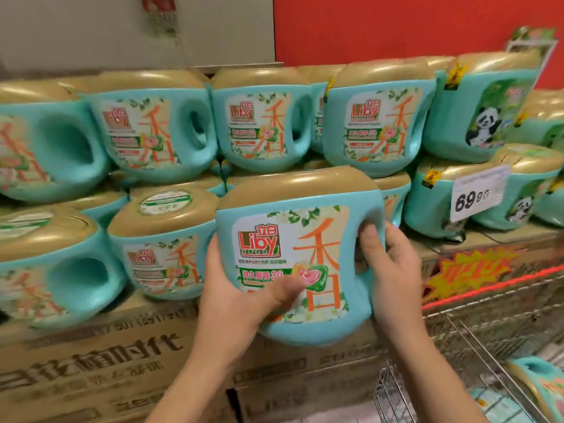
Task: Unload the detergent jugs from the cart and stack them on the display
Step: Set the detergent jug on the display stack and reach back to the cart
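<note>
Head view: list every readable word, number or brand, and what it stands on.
"Liby", with "立白" above: label of the held jug.
"30": same label, lower down; smaller print unreadable.
"Liby": labels of the stacked jugs.
"69": price tag; remaining digits blurred.
"时代": cardboard box; other print blurred.

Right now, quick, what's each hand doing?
Left hand: holding the Liby detergent jug, thumb across its label.
Right hand: gripping the same jug by its handle.

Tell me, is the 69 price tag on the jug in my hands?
No, the price tag sits on a stacked jug farther right.
</note>
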Demonstrator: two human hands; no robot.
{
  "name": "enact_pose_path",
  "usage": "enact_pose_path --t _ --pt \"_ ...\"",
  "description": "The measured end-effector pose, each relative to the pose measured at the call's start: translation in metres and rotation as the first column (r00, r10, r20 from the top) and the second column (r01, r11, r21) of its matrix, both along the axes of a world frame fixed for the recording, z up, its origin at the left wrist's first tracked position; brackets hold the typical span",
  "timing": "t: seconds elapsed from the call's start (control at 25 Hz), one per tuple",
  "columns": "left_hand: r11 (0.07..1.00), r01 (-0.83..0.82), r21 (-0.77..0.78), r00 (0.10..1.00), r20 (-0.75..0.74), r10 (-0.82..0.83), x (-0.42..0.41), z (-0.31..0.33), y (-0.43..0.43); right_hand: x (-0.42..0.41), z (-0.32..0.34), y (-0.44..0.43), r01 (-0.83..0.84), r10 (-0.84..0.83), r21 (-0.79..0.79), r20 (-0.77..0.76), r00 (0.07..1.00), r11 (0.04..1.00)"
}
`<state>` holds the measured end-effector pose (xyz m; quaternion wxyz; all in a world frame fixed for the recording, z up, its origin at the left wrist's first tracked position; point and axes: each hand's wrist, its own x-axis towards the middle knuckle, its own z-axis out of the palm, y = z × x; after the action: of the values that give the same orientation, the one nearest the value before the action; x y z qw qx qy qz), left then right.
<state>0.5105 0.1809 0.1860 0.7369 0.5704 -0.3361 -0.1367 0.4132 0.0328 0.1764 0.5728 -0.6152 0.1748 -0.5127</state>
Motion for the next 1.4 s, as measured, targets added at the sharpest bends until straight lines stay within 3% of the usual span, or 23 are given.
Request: enact_pose_path --t 0.12,0.28,0.4,0.48,0.68,0.8,0.96,1.08,1.2,1.32,1.4 --pt "0.996 -0.063 -0.068 0.997 0.038 0.065 0.018 0.024 -0.005 0.015 0.037 -0.004 -0.072 0.070 -0.092 -0.029 0.997 0.993" --pt "0.971 -0.145 -0.191 0.983 0.082 0.163 0.044 0.059 -0.018 0.028 0.084 -0.020 -0.294 0.261 -0.234 -0.159 0.952 0.927" --pt "0.959 -0.199 -0.200 0.960 0.158 0.232 0.065 0.077 -0.035 0.037 0.119 -0.035 -0.379 0.270 -0.314 -0.337 0.902 0.871" --pt "0.956 -0.239 -0.172 0.944 0.189 0.270 0.082 0.084 -0.047 0.050 0.136 -0.044 -0.403 0.273 -0.329 -0.376 0.885 0.854" --pt "0.948 -0.305 -0.090 0.924 0.213 0.317 0.111 0.077 -0.067 0.082 0.132 -0.065 -0.310 0.163 -0.287 -0.440 0.883 0.906" --pt "0.941 -0.334 -0.061 0.917 0.208 0.339 0.117 0.063 -0.073 0.088 0.120 -0.071 -0.317 0.177 -0.250 -0.456 0.872 0.915" --pt "0.948 -0.316 -0.044 0.915 0.252 0.316 0.125 0.060 -0.077 0.086 0.109 -0.067 -0.181 -0.008 -0.367 -0.459 0.889 0.913" --pt "0.950 -0.308 -0.043 0.910 0.278 0.307 0.126 0.059 -0.080 0.080 0.097 -0.061 -0.061 -0.133 -0.446 -0.392 0.910 0.893" --pt "0.956 -0.289 -0.044 0.911 0.295 0.289 0.124 0.060 -0.085 0.067 0.058 -0.054 0.127 -0.248 -0.403 -0.264 0.932 0.906" --pt "0.959 -0.280 -0.040 0.913 0.299 0.279 0.124 0.064 -0.088 0.060 0.006 -0.046 0.070 -0.186 -0.275 -0.423 0.887 0.959" --pt "0.963 -0.268 -0.042 0.917 0.294 0.268 0.123 0.065 -0.090 0.066 -0.016 -0.042 0.038 -0.175 -0.275 -0.492 0.853 0.961"
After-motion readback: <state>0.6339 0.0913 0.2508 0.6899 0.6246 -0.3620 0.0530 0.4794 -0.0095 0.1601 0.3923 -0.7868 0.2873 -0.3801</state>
